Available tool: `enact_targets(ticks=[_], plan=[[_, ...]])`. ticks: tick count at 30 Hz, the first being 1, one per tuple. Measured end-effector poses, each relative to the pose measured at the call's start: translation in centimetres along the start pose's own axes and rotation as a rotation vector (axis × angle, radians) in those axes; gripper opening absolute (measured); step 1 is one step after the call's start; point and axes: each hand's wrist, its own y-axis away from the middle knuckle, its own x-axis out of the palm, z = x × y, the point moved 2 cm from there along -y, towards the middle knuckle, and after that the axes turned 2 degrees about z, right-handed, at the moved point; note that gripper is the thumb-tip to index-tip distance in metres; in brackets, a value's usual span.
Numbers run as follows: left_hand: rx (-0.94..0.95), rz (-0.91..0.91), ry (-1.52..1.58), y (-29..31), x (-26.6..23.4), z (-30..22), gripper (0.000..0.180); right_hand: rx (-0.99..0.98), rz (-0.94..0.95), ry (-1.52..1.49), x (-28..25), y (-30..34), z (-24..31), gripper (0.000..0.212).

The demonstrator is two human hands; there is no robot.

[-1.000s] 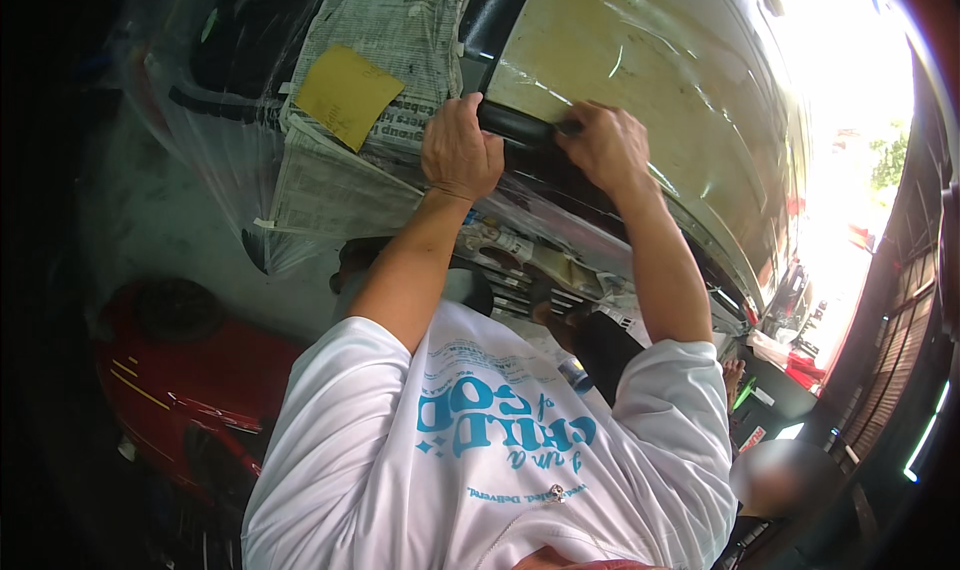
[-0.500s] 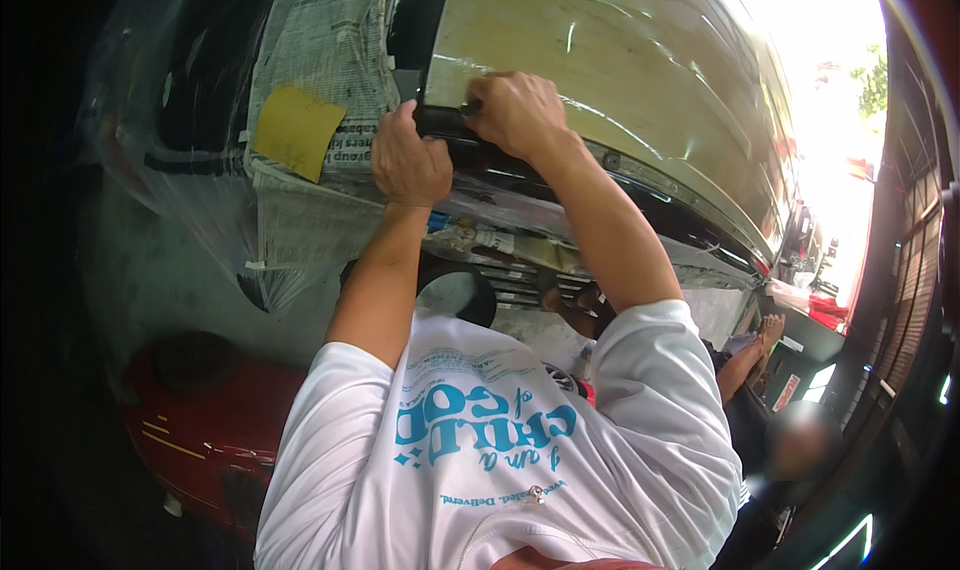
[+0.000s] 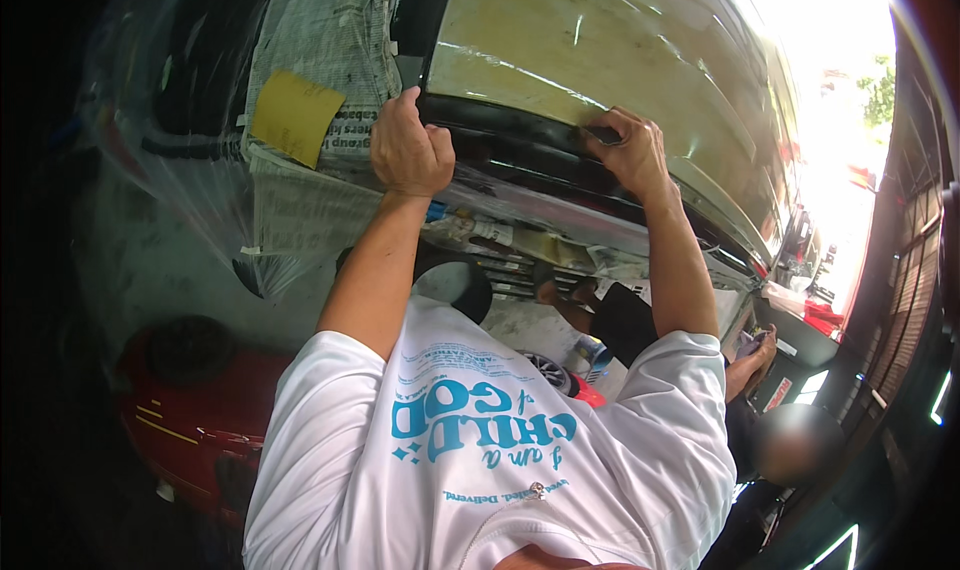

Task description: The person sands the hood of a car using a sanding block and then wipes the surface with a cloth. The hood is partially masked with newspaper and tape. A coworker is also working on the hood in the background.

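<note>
In front of me is a vehicle body with a dull gold panel [image 3: 530,40]. A glossy black strip [image 3: 500,130] runs along the panel's near edge. At the strip's left end is my left hand [image 3: 410,148], fingers curled and thumb bent; what it grips, if anything, is hidden. Farther right along the same edge, my right hand [image 3: 637,155] pinches a small dark flat piece [image 3: 603,135] against the border of strip and panel. Left of my left hand, newspaper [image 3: 320,30] covers the body, with a yellow sheet [image 3: 296,120] lying on it.
Clear plastic film [image 3: 200,190] drapes over the vehicle's left part. A dark red car [image 3: 190,430] stands at lower left. Below the body are a dark round seat [image 3: 455,288] and a person's legs. Another person's hand [image 3: 762,352] shows at the right.
My right hand has slid right along the panel edge with the dark piece, away from my left hand. The left hand stays at nearly the same spot. The person at the right has shifted.
</note>
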Motion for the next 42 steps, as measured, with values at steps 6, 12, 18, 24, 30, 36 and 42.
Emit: enact_targets(ticks=[6, 12, 18, 24, 30, 36, 42], plan=[[-0.004, 0.017, -0.001, -0.1, 0.0, -0.2, 0.048, -0.015, 0.011, 0.049, -0.2, -0.6, 1.3, 0.021], [0.010, 0.003, -0.006, -0.3, -0.2, -0.2, 0.048, -0.059, 0.010, 0.164, 0.7, -1.2, 3.1, 0.022], [-0.016, 0.035, -0.016, -0.2, 0.0, -0.2, 0.049, -0.110, 0.036, 0.205, 1.1, -2.2, 4.6, 0.022], [0.027, -0.013, -0.004, -0.2, 0.1, -0.2, 0.048, -0.072, 0.059, 0.180, 0.3, -1.4, 3.1, 0.022], [-0.004, 0.013, -0.008, -0.2, -0.2, 0.1, 0.052, -0.113, 0.010, 0.197, 0.4, -2.0, 4.4, 0.019], [0.016, 0.001, -0.012, -0.2, 0.3, -0.1, 0.051, -0.085, 0.027, 0.133, 1.0, -1.8, 2.9, 0.022], [0.001, -0.007, -0.022, -0.4, -0.1, 0.2, 0.053, -0.110, 0.013, 0.168, 0.7, -1.4, 2.7, 0.021]])
